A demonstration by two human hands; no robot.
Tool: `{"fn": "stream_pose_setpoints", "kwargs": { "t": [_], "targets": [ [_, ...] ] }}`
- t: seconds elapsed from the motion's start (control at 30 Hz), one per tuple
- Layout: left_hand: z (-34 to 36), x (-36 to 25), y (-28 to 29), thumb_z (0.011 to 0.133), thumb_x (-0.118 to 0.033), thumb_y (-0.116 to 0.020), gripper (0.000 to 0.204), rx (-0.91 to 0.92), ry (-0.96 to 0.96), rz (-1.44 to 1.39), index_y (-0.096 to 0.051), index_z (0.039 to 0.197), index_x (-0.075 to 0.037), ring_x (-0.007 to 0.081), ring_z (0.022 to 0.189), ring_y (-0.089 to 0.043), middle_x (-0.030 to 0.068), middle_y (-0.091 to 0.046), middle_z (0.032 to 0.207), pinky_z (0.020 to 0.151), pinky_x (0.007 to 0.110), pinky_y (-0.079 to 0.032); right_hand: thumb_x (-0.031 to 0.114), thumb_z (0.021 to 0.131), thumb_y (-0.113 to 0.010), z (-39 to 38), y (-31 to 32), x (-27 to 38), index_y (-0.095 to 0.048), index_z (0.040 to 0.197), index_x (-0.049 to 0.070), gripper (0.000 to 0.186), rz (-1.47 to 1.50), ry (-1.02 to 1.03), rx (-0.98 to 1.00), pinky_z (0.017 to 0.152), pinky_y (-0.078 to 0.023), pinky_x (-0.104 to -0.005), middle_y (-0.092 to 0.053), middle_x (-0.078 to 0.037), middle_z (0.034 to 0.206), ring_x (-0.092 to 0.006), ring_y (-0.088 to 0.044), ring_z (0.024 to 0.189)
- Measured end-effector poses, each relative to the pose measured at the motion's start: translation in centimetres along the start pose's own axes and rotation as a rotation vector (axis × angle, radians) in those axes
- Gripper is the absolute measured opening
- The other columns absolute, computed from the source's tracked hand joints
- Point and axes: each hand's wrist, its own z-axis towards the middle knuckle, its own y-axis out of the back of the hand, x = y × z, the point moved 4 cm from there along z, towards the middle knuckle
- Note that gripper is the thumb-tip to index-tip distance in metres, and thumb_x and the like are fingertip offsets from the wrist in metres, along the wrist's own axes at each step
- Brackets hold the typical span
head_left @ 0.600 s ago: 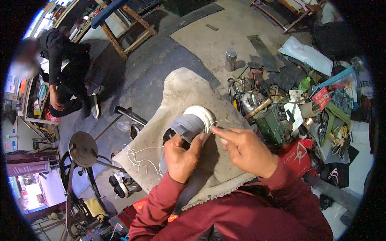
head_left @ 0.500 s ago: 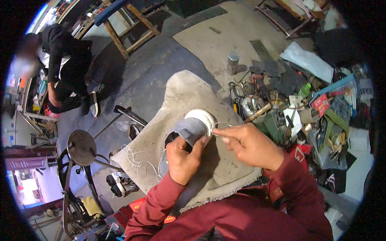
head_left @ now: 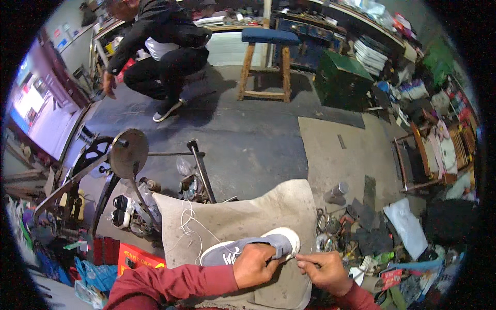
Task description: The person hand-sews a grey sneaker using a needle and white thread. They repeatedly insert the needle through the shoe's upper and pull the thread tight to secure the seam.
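Note:
A grey-blue canvas sneaker (head_left: 216,253) with white laces and a white sole lies across the beige cloth (head_left: 248,213) over my lap. My left hand (head_left: 254,264) grips the shoe's upper near its right end, fingers curled over the fabric. At the white sole edge on that end, my right hand (head_left: 325,269) is closed in a pinch. What its fingertips hold is too small to make out. Loose white thread (head_left: 191,227) lies in loops on the cloth, left of the shoe.
A cast-iron machine with a round wheel (head_left: 129,150) stands at left. Tools, scraps and a metal can (head_left: 338,192) crowd the floor at right. Farther off are a person in black (head_left: 168,62), crouching, a blue-topped stool (head_left: 268,36) and a green box (head_left: 343,80).
The view has swung up and to the left, so the shoe and both hands appear lower. The shoe's laces now show. My left hand still grips the shoe; my right stays by its sole.

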Motion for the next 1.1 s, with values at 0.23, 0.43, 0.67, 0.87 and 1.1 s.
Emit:
{"fn": "stream_pose_setpoints", "kwargs": {
  "t": [0.23, 0.43, 0.67, 0.87, 1.1],
  "targets": [
    [-0.6, 0.0, -0.3, 0.081, -0.006, -0.068, 0.012, 0.016, -0.037, -0.083, -0.06, 0.079, 0.003, 0.0487, 0.077, -0.061, 0.0266, -0.061, 0.076, 0.066, 0.053, -0.048, 0.005, 0.094, -0.07, 0.4, -1.1, -0.8, -0.074, 0.105, -0.009, 0.019, 0.326, -0.28, -0.018, 0.065, -0.054, -0.0238, -0.075, -0.012, 0.081, -0.0112, -0.069, 0.074],
    [-0.4, 0.0, 0.1, 0.086, -0.015, -0.068, 0.022, -0.005, -0.047, -0.073, -0.059, 0.082, 0.005, 0.0494, 0.078, -0.059, 0.0273, -0.06, 0.078, 0.07, 0.053, -0.046, 0.004, 0.092, -0.073, -0.1, -1.9, -0.7, -0.074, 0.101, -0.008, 0.015, 0.192, -0.161, -0.134, 0.069, -0.059, -0.028, -0.076, -0.013, 0.084, -0.0157, -0.074, 0.075],
    [-2.3, -0.7, 2.1, 0.089, -0.018, -0.066, 0.023, 0.141, -0.209, -0.086, -0.059, 0.1, 0.002, 0.0434, 0.084, -0.061, 0.0219, -0.06, 0.088, 0.073, 0.051, -0.048, 0.002, 0.089, -0.073, -1.2, -1.6, -2.0, -0.075, 0.1, -0.006, 0.014, 0.226, -0.084, -0.195, 0.068, -0.06, -0.0278, -0.077, -0.014, 0.083, -0.0186, -0.076, 0.076],
    [-2.1, -0.8, 3.0, 0.08, -0.009, -0.066, 0.027, 0.111, -0.172, 0.263, -0.061, 0.106, -0.003, 0.0414, 0.087, -0.067, 0.0186, -0.067, 0.098, 0.072, 0.051, -0.054, 0.014, 0.095, -0.074, -1.2, -2.1, -1.6, -0.073, 0.105, -0.002, 0.019, 0.106, 0.026, -0.196, 0.066, -0.055, -0.0261, -0.074, -0.007, 0.083, -0.0114, -0.069, 0.073],
    [-2.7, 0.2, 4.1, 0.089, -0.019, -0.07, 0.018, -0.027, -0.039, 0.016, -0.063, 0.089, -0.002, 0.039, 0.084, -0.069, 0.0187, -0.07, 0.089, 0.072, 0.045, -0.055, 0.016, 0.095, -0.073, -1.1, -2.4, -1.5, -0.073, 0.105, -0.001, 0.019, 0.061, 0.072, -0.191, 0.057, -0.047, -0.0225, -0.073, -0.004, 0.08, -0.0074, -0.063, 0.066]
  ]
}}
